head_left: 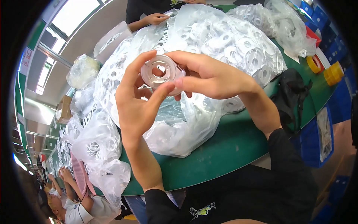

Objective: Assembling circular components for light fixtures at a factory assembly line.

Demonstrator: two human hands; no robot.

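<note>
Between both hands, above the table, I hold a clear round plastic part (169, 71) with a hole in its middle, like a small spool. My left hand (137, 89) grips its left side, with the thumb at the lower rim. From the right, my right hand (209, 76) pinches the same part, thumb in front and fingers partly hidden behind it. Just beyond and below the hands lies a large open clear plastic bag (186, 130), filled with many similar white and clear ring-shaped parts (246, 48).
Green table (231, 149) under everything. At right lie a black bag (292, 93) and yellow tape rolls (333, 72); blue bins (317, 138) stand beyond the edge. Another person's hand (156, 18) is across the table. More filled plastic bags (97, 142) lie left, near seated people.
</note>
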